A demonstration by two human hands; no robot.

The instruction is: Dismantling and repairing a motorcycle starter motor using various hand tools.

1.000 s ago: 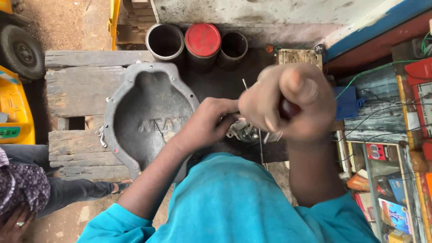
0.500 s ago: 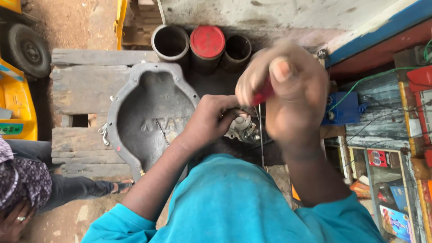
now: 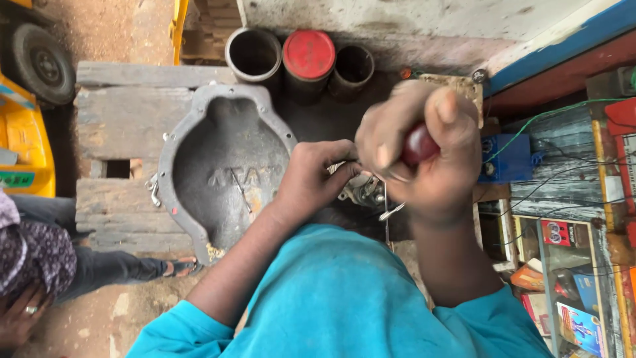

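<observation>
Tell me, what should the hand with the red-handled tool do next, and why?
Probably press down and turn. The right hand grips the red tool handle upright above the small metal part, which the left hand steadies, so the tool looks lined up.

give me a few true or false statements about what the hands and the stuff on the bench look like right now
1. The right hand is closed around a dark red tool handle. True.
2. The left hand rests on the red-lidded can. False: it is at a small metal part below the right hand, well apart from the can.
3. The grey metal casing lies hollow side up on the wooden bench. True.
4. All three cylinders at the back have red lids. False: only the middle one does; the open cans on either side show dark insides.
5. The person wears a turquoise shirt. True.
</observation>
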